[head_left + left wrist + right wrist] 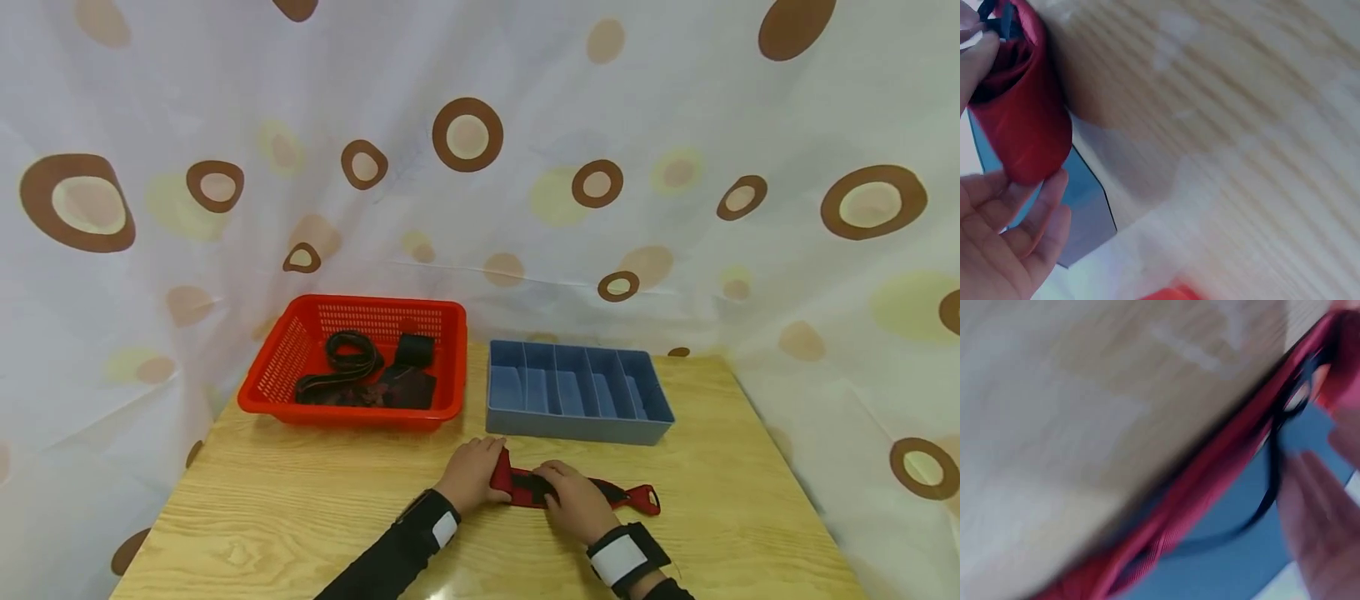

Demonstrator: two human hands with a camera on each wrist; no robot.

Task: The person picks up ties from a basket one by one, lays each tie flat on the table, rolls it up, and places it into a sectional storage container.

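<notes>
A red necktie (527, 487) with a dark underside lies across the table, its narrower knot-like end (642, 499) with a small loop pointing right. At its left end the satin is curled into a roll (1035, 125), which my left hand (472, 475) holds between thumb and fingers. My right hand (583, 502) lies over the middle of the tie. In the right wrist view its blurred fingers (1316, 512) stretch beside a loose black strip (1272, 469) along the tie's underside.
Behind my left hand stands a red plastic basket (352, 419) holding a coiled dark strap (352, 357) and folded dark cloth pieces (408, 386). A blue-grey tray (577, 427) with several compartments sits just behind the tie. A patterned curtain (480, 225) hangs beyond the wooden table (300, 500).
</notes>
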